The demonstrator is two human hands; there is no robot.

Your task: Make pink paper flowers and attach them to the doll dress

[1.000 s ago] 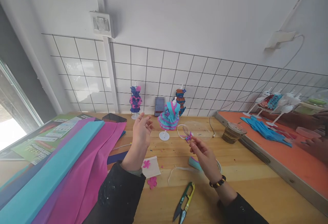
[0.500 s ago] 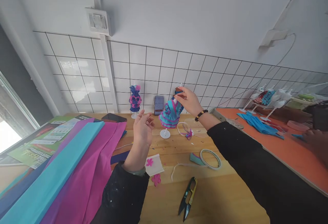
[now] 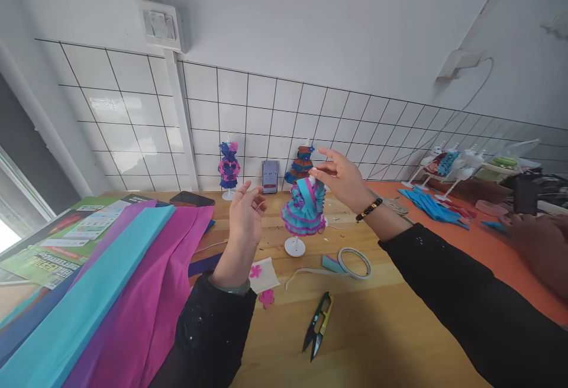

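"Where is the form (image 3: 304, 206)?"
"Twelve o'clock. Your right hand (image 3: 347, 182) is at its neck (image 3: 312, 180), fingertips close together; I cannot tell whether they clamp it. Your left hand (image 3: 245, 217), eleven o'clock, has curled fingers slightly apart."
"The step?"
"Handling the form, seemingly; that calls for a light touch, sparing the frills (image 3: 293, 220)."

- Right hand (image 3: 344, 184): holds turquoise dress form (image 3: 303, 210) by its top.
- Left hand (image 3: 246, 219): raised nearby, fingers curled.
- Snips (image 3: 315, 336): on worktop (image 3: 377, 329), near tape roll (image 3: 340, 261).
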